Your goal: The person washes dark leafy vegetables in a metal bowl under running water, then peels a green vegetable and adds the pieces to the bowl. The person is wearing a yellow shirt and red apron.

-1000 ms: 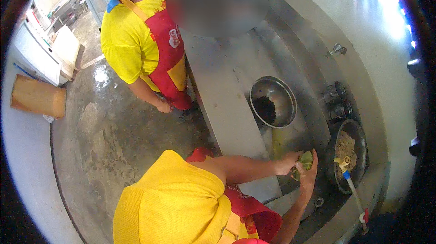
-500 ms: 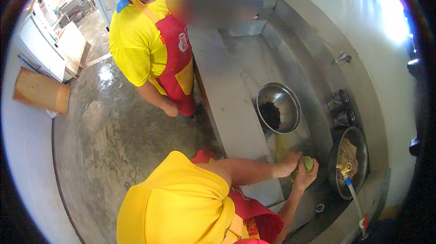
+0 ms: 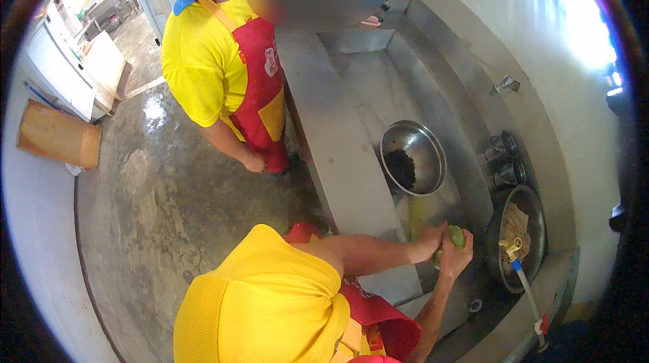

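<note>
Over the steel sink, my two bare hands meet around a green, rounded item (image 3: 457,235) that looks like a fruit or vegetable; its kind is not plain. My right hand (image 3: 458,259) wraps it from the right, fingers curled. From the left, my left hand (image 3: 427,244) presses against it with closed fingers, slightly smeared by motion. Beyond my hands sits a steel bowl (image 3: 430,160) with a dark clump (image 3: 400,168) inside. Right of them a dark pan (image 3: 497,255) holds a tan, stringy mass (image 3: 516,224), with a yellow tap (image 3: 512,247) above it.
Across the aisle side stands a co-worker (image 3: 209,59) in yellow and red, arm hanging. A wall tap (image 3: 505,85) and two dark metal cups (image 3: 503,159) line the sink's right side. A drain ring (image 3: 475,305) lies near my right forearm. The steel ledge (image 3: 351,180) borders the sink.
The green item has turned slightly in my hands and shows more of its side. My left hand has shifted a little; the view has moved slightly.
</note>
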{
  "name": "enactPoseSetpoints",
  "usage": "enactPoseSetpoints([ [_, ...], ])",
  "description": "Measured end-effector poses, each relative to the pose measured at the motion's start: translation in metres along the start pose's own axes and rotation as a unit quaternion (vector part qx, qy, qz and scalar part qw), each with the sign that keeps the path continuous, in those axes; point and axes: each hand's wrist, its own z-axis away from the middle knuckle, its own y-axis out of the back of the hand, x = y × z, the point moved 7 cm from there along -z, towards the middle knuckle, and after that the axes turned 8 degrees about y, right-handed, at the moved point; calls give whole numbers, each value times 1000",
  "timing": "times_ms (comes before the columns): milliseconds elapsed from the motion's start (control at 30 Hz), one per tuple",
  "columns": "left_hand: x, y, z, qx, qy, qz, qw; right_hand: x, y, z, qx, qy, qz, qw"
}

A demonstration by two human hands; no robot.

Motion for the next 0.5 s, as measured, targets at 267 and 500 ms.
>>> enactPoseSetpoints([
  [267, 17, -24, -5, -89, 136, 89, 983, -1, 25, 8, -49, -68, -249, 965],
  [500, -3, -28, -29, -33, 75, -45, 996, 26, 14, 15, -123, -128, -412, 894],
])
